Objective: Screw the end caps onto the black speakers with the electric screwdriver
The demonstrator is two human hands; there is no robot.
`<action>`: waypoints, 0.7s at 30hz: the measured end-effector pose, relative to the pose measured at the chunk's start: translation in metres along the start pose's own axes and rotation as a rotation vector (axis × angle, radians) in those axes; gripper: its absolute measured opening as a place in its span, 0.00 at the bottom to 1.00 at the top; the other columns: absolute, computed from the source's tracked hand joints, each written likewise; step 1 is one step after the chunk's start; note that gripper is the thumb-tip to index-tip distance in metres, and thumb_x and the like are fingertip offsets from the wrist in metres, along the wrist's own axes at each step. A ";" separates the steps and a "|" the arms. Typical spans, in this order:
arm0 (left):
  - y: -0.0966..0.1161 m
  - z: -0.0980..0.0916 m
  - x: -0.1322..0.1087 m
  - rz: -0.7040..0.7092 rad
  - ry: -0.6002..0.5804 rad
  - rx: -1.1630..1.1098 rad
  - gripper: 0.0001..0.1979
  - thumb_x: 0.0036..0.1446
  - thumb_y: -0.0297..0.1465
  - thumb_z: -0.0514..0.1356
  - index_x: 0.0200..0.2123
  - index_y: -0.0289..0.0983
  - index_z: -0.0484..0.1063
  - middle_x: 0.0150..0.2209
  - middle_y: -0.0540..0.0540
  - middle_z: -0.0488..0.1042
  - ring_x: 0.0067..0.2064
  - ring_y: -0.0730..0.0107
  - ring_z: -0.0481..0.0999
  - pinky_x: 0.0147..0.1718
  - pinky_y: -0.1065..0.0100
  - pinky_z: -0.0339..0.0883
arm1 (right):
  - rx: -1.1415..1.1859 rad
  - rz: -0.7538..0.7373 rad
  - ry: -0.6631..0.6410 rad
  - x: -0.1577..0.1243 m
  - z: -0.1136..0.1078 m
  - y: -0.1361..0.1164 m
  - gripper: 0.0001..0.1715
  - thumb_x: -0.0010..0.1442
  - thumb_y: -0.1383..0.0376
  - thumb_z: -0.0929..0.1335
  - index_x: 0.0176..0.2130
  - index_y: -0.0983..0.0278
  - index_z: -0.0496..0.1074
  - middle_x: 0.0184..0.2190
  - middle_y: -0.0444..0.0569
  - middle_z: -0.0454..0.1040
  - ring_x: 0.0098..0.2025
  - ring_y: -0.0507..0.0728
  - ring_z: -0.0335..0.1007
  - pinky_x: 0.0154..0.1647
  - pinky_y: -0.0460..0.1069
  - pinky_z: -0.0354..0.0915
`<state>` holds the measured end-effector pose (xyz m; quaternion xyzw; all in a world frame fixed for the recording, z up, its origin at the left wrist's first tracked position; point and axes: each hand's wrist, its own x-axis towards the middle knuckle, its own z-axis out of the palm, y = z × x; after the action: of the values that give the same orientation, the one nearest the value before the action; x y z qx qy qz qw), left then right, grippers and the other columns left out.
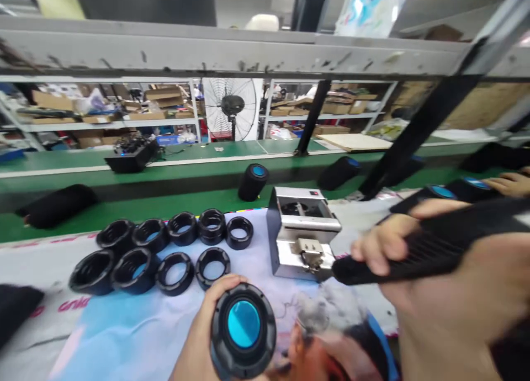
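My left hand [201, 331] is wrapped around a round black speaker [267, 320], its end facing up. A shiny blue disc sits in the middle of that end, with a black notched ring around it. In my right hand [439, 298] is a black electric screwdriver [439, 237] with a ribbed grip, lying nearly level and pointing left. Its front end is close to the silver screw feeder [306, 232]; blur hides whether they touch. To the left, several black rings [174, 274] stand in two rows on the printed cloth [124, 326].
Beyond the cloth runs a green conveyor [199, 196] carrying black speakers [253, 182]. A dark slanted post [422, 127] rises at the right. Another person's hand [511, 183] is at the far right edge. A black object [16, 312] lies at the left edge.
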<state>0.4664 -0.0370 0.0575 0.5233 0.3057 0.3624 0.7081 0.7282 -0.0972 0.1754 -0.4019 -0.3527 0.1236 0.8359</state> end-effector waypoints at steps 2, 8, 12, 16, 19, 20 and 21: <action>-0.005 0.015 0.017 -0.005 -0.140 0.095 0.51 0.35 0.34 0.84 0.64 0.45 0.70 0.62 0.37 0.79 0.58 0.40 0.84 0.52 0.57 0.83 | -0.008 -0.032 -0.091 0.006 0.010 0.008 0.35 0.52 0.34 0.85 0.37 0.57 0.78 0.18 0.41 0.71 0.14 0.55 0.63 0.15 0.49 0.66; -0.019 0.028 0.038 0.020 -0.210 0.222 0.56 0.31 0.33 0.85 0.66 0.44 0.69 0.67 0.35 0.73 0.62 0.38 0.81 0.61 0.54 0.77 | -0.065 -0.026 -0.138 0.010 0.015 0.042 0.32 0.62 0.39 0.82 0.34 0.61 0.75 0.19 0.40 0.71 0.14 0.53 0.64 0.15 0.46 0.63; -0.021 0.023 0.034 0.036 -0.177 0.207 0.57 0.29 0.34 0.87 0.64 0.46 0.70 0.72 0.39 0.69 0.72 0.39 0.73 0.61 0.62 0.76 | -0.091 0.016 -0.125 0.010 0.010 0.053 0.35 0.58 0.38 0.83 0.30 0.62 0.73 0.18 0.40 0.69 0.13 0.52 0.63 0.13 0.45 0.61; -0.015 0.029 0.032 -0.036 -0.164 0.146 0.55 0.31 0.33 0.85 0.64 0.45 0.67 0.73 0.40 0.69 0.70 0.44 0.75 0.63 0.64 0.75 | -0.078 0.051 -0.146 0.008 0.005 0.058 0.40 0.61 0.36 0.81 0.24 0.63 0.70 0.17 0.42 0.68 0.14 0.52 0.63 0.14 0.45 0.61; -0.006 0.036 0.031 -0.079 -0.158 0.124 0.56 0.30 0.36 0.85 0.64 0.44 0.64 0.73 0.38 0.67 0.65 0.48 0.79 0.64 0.64 0.72 | -0.041 0.088 -0.177 0.006 0.007 0.048 0.37 0.62 0.38 0.81 0.26 0.63 0.71 0.17 0.42 0.68 0.13 0.52 0.63 0.14 0.45 0.62; -0.003 0.037 0.031 -0.101 -0.163 0.115 0.56 0.30 0.36 0.85 0.63 0.44 0.64 0.73 0.37 0.66 0.64 0.48 0.80 0.61 0.65 0.73 | -0.021 0.092 -0.177 0.006 0.009 0.040 0.35 0.62 0.38 0.81 0.28 0.62 0.73 0.17 0.41 0.69 0.13 0.52 0.63 0.14 0.46 0.62; 0.000 0.038 0.031 -0.123 -0.171 0.111 0.56 0.30 0.34 0.84 0.62 0.44 0.63 0.73 0.37 0.65 0.63 0.48 0.80 0.59 0.65 0.74 | 0.000 0.086 -0.165 0.006 0.013 0.031 0.34 0.60 0.37 0.82 0.32 0.62 0.74 0.18 0.41 0.70 0.13 0.53 0.63 0.14 0.46 0.63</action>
<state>0.5144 -0.0308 0.0661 0.5709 0.2952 0.2546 0.7225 0.7261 -0.0667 0.1607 -0.4051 -0.4027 0.1920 0.7981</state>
